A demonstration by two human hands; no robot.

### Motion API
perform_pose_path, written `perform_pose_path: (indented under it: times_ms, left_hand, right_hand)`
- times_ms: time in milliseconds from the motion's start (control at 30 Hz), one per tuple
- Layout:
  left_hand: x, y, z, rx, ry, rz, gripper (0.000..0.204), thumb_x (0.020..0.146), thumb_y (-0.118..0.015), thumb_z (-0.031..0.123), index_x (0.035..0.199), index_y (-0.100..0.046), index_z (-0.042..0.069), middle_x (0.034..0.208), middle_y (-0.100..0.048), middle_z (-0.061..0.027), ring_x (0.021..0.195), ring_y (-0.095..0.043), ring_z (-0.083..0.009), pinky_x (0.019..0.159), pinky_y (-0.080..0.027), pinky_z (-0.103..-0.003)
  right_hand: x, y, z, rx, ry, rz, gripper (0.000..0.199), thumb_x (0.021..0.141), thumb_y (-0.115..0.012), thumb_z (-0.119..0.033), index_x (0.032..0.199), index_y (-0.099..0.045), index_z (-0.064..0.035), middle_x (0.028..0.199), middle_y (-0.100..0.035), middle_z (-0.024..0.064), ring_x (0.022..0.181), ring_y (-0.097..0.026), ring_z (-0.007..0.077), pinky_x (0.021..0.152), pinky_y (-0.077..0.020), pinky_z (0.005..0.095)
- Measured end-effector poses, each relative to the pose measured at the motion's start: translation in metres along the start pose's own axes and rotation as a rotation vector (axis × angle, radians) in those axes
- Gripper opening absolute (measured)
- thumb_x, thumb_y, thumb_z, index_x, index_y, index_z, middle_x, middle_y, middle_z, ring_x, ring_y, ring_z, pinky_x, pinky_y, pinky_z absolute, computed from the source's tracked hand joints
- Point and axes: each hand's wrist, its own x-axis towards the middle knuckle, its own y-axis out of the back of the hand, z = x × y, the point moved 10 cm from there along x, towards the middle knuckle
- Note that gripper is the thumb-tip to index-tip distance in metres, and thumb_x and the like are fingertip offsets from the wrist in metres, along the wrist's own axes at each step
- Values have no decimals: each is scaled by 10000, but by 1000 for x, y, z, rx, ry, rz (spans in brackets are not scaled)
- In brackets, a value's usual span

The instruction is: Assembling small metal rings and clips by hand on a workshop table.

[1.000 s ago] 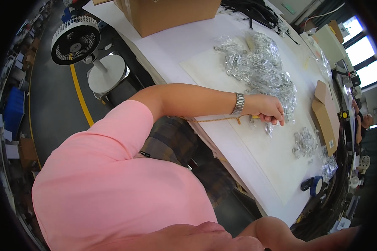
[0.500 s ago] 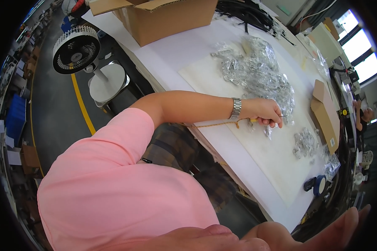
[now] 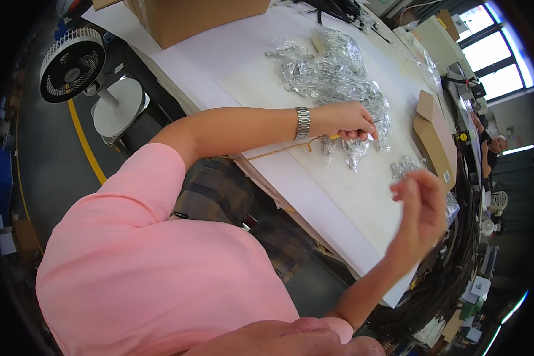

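My left hand (image 3: 349, 120), with a metal watch on its wrist, is closed round a thin-tipped tool with a yellow handle (image 3: 334, 136). The tool's slim metal point sticks out past my fingers, and a twisted orange-brown cord (image 3: 279, 152) runs from near the handle to the table edge. Just beyond that hand lies a big pile of small clear bags (image 3: 332, 68) with shiny metal pieces, like clips or hooks, inside. A few bags (image 3: 353, 155) lie below the hand. My right hand (image 3: 422, 219) is raised over the table's right part, fingers loosely bent and apart, slightly blurred, holding nothing visible.
A smaller heap of bags (image 3: 403, 167) sits partly behind my right hand, next to an open carton (image 3: 436, 142). A large cardboard box (image 3: 202, 21) stands at the far left, black strips (image 3: 338, 9) behind. Left of the table is a fan (image 3: 71, 68). Another person (image 3: 492, 145) is far right.
My right hand has come up from the lower right to over the table. My left hand keeps its grip on the tool by the pile. The view has shifted, so the scene sits further left.
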Motion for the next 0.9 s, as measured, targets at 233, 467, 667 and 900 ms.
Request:
perform_pose_path:
  times_ms: [233, 467, 667, 900]
  left_hand:
    - [-1, -3, 1, 107, -30, -7, 202, 1014, -604, 134, 1087, -710, -21, 731, -616, 3, 498, -433, -27, 419, -310, -204]
    - [-6, 0, 11, 338, -71, 76, 216, 994, -637, 193, 1046, -730, 4, 784, -677, -17, 544, -480, -34, 487, -380, -211]
    - [-8, -13, 31, 773, -372, 92, 264, 960, -691, 289, 1022, -759, 43, 846, -722, -13, 677, -576, -71, 610, -465, -261]
    - [-12, -16, 13, 704, -67, 84, 305, 989, -686, 334, 973, -751, 37, 802, -722, -40, 569, -542, -75, 537, -445, -266]
  right_hand:
    - [11, -63, 168, -857, -19, -263, 231, 871, -761, -224, 963, -661, -37, 939, -693, 105, 871, -685, 330, 726, -525, 440]
    - [25, -15, 189, -584, -336, -293, 121, 853, -693, -106, 914, -657, -7, 845, -727, 120, 770, -716, 252, 693, -535, 370]
    - [23, -2, 213, -33, -494, -172, 100, 967, -622, -94, 994, -600, 0, 847, -744, 112, 801, -745, 190, 688, -553, 297]
    - [23, -17, 190, 323, -368, -174, 106, 1037, -562, -107, 1062, -563, -4, 922, -731, 130, 870, -749, 202, 744, -596, 319]
